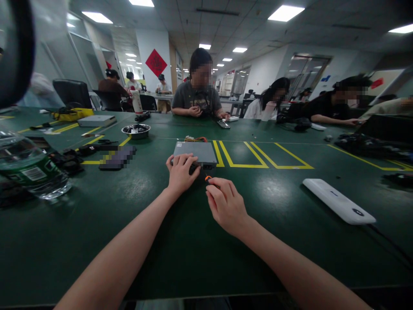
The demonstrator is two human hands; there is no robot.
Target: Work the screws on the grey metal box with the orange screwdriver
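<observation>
green table (pixel 193 249), left hand (pixel 180 174) clasping box (pixel 194 151)

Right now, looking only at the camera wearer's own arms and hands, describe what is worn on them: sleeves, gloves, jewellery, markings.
The left forearm and right forearm are bare down to the picture's lower edge; no sleeve shows. The left hand and right hand wear no gloves. No watch, bracelet, ring or marking is visible. The fingers are uncovered.

No text was legible: the character on the red sign (pixel 156 62), 11 o'clock, and the bottle (pixel 19 155) barcode label (pixel 34 173), 9 o'clock, stayed unreadable.
</observation>
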